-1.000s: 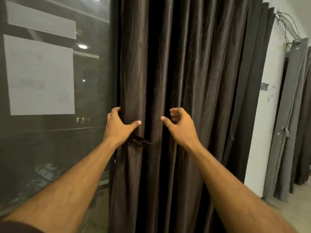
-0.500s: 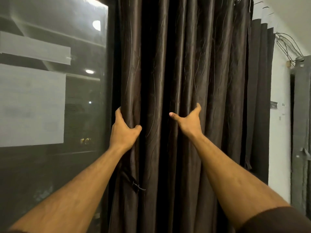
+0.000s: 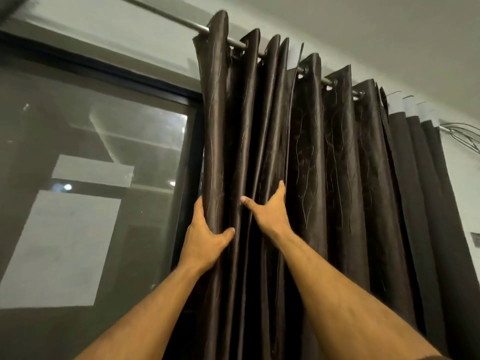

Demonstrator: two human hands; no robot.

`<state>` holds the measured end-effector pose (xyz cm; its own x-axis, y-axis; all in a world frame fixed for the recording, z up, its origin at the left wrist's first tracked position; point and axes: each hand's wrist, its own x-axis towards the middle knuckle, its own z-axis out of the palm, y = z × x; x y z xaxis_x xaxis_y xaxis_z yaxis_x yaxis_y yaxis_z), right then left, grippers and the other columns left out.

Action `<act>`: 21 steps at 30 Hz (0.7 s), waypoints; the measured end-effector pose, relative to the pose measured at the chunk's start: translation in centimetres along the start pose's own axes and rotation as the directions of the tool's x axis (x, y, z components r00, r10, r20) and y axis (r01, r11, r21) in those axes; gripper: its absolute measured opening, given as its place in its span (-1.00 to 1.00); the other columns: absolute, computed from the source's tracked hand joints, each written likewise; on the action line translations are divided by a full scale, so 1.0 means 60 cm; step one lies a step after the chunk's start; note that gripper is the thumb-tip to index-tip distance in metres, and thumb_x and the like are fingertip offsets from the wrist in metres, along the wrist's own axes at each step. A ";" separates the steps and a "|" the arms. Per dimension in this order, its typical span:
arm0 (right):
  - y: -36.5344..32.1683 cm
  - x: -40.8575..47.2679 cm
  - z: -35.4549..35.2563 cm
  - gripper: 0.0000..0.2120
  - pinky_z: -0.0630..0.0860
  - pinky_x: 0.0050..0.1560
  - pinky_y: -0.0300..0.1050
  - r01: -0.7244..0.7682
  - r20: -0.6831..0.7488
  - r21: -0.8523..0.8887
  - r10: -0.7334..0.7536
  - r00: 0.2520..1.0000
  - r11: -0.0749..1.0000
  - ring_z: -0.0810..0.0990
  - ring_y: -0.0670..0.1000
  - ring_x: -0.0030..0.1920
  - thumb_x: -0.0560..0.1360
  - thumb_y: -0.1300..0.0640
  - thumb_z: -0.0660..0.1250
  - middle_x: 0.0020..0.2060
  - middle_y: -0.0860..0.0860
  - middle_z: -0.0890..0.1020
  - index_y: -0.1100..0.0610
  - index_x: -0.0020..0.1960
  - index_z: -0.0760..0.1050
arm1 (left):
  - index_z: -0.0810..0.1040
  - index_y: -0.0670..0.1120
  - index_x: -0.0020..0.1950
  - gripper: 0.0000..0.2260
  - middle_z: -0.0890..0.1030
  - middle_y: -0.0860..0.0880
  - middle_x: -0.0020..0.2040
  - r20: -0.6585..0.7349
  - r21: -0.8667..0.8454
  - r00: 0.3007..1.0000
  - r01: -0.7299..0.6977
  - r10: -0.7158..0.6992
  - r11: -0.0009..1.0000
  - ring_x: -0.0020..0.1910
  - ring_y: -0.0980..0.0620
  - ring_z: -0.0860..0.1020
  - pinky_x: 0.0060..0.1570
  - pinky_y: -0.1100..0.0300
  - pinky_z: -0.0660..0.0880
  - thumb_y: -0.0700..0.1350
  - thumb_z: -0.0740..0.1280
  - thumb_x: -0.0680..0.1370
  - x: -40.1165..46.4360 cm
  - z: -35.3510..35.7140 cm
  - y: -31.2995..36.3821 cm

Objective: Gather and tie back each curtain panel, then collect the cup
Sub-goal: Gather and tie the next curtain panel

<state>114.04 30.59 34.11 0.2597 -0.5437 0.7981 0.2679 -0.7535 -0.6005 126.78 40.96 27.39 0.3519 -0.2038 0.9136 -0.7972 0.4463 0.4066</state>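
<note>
Head view: left hand (image 3: 205, 240) grips curtain (image 3: 311, 165) edge, right hand (image 3: 271, 211) apparently pressing.

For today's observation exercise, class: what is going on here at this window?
A person is gathering a dark brown curtain panel that hangs from a metal rod beside a window. The left hand grips the panel's outer edge fold, fingers behind and thumb in front. The right hand presses spread fingers against the middle folds. The pleats are bunched close together, but no tie-back is around them yet, and no cup is in view.
</note>
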 end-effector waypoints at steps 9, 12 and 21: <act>-0.041 0.005 0.048 -0.50 0.54 0.31 -0.02 0.038 0.159 -0.089 -0.023 0.987 0.995 0.60 0.11 0.29 0.56 0.40 0.32 0.24 0.06 0.63 0.11 0.44 0.41 | 0.22 0.10 0.58 -0.14 0.60 0.22 0.24 0.012 0.028 0.998 0.055 -0.055 0.998 0.16 0.33 0.60 0.28 0.12 0.54 -0.07 0.62 0.40 -0.028 -0.038 -0.002; -0.072 -0.004 0.082 -0.33 0.52 0.33 0.02 0.122 0.230 -0.148 -0.085 0.969 0.981 0.56 0.14 0.34 0.57 0.39 0.28 0.34 0.10 0.56 0.04 0.59 0.20 | 0.23 0.10 0.59 -0.21 0.58 0.26 0.22 0.012 0.046 0.999 0.034 -0.035 0.998 0.13 0.42 0.57 0.31 0.09 0.53 -0.11 0.57 0.47 -0.017 -0.066 0.005; -0.194 -0.022 0.222 -0.43 0.57 0.21 0.17 0.270 0.321 -0.170 -0.206 0.925 0.948 0.59 0.28 0.20 0.57 0.38 0.24 0.22 0.23 0.58 0.12 0.53 0.19 | 0.14 0.16 0.63 -0.09 0.65 0.12 0.17 -0.026 0.071 0.996 0.091 -0.090 0.993 0.09 0.15 0.68 0.16 0.01 0.64 0.10 0.60 0.42 -0.008 -0.202 0.024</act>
<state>122.92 45.01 39.36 0.4824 -0.2292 0.8454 0.1660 -0.9238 -0.3451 131.42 52.23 27.59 0.4349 -0.2200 0.8732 -0.7944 0.3629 0.4870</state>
